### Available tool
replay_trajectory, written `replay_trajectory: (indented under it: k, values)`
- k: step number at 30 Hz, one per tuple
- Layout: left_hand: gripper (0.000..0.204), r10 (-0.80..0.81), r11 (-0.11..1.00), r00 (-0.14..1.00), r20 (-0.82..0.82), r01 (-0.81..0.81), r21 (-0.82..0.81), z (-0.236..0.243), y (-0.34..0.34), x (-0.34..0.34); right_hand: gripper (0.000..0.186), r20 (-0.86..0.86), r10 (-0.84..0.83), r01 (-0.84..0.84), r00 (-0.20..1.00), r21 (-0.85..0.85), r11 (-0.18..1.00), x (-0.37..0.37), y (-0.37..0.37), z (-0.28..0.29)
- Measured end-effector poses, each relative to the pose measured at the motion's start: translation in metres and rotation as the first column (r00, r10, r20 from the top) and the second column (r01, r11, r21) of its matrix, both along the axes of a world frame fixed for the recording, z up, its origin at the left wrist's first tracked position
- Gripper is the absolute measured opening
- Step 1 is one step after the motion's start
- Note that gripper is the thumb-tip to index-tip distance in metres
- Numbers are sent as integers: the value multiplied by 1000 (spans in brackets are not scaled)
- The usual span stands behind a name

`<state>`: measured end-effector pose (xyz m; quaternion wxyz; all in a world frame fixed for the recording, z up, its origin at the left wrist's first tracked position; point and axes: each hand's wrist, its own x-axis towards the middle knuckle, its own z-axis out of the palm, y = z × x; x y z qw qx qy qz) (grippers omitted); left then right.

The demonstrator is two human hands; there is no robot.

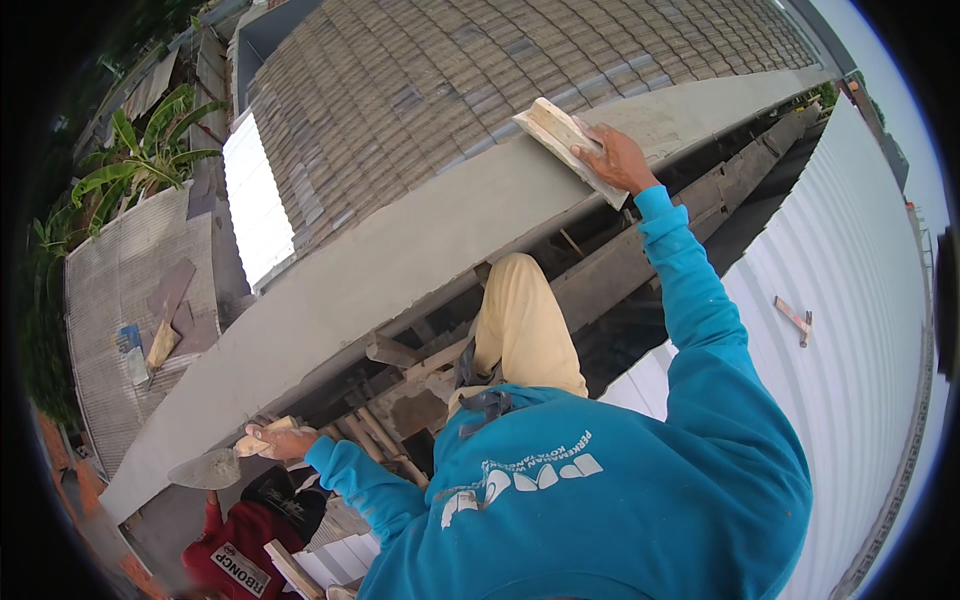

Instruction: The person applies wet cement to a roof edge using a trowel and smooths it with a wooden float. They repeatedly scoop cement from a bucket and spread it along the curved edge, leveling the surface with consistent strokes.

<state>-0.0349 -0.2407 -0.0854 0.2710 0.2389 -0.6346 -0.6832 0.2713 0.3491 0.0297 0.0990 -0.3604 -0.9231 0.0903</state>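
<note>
Grey plaster on the wall top (400,250) looks smooth along most of its visible length; what's left to finish I can't tell. Right hand (618,158), fingers clamped on the wooden float (568,147), presses it flat there, long axis crossing the wall. Left hand (280,440) grips a trowel (215,467), blade pointing left.

The sweatshirt (620,480) is bright turquoise with white lettering; the trousers (525,325) are pale yellow. The wall top (400,250) is plain grey. The tiled roof (480,70) shows grey-brown rows. The ribbed metal roof (850,300) is white. The float (565,140) is pale wood.
</note>
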Motion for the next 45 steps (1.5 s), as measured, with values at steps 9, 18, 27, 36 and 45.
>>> replay_trajectory:
  k: [9, 18, 27, 36, 45]
  values:
    - [70, -41, 998, 999, -35, 43, 54, 10, 6, 10, 57, -41, 116, -109, 992, 152, 982, -84, -126, -9]
    - [71, -15, 997, 1000, 15, 14, 71, -9, -15, -8, 60, -263, 427, -460, 865, -73, 885, -164, -271, -9]
    - [81, -37, 996, 998, 51, 33, 81, -9, -9, -10, 51, -800, -463, -95, 382, -532, 841, -35, -101, 26]
    - [67, 45, 997, 989, 144, -54, 57, -11, -8, -16, 38, -538, -799, -253, -268, -761, 597, 158, 53, -59]
    - [63, -132, 991, 991, 13, 131, 35, -40, -38, -22, 47, -524, -756, 494, 393, -573, 654, 185, 155, -38]
